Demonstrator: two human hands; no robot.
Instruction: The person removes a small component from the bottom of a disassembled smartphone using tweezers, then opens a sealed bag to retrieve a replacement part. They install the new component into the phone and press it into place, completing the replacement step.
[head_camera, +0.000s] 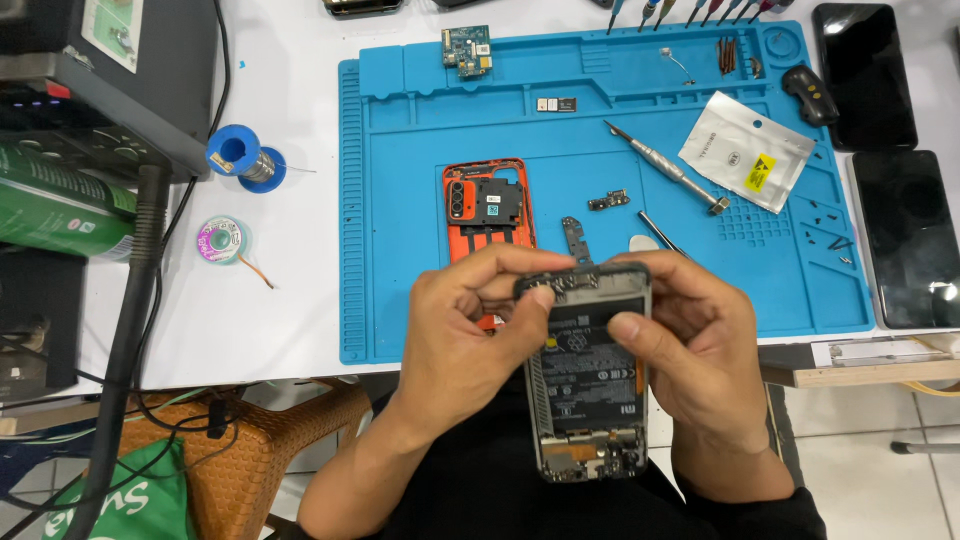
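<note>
your left hand (470, 325) and right hand (690, 340) gripped the opened phone (588, 375); its orange back cover (487, 210) lay removed, internals still mounted.

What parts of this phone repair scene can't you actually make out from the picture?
- Head view: the top edge of the opened phone is covered by the fingers of the left hand and right hand.
- The lower part of the orange back cover lies behind the left hand.
- The screwdriver tips are cut off by the top edge.
- The tiny screws on the blue mat are too small to count.
</note>
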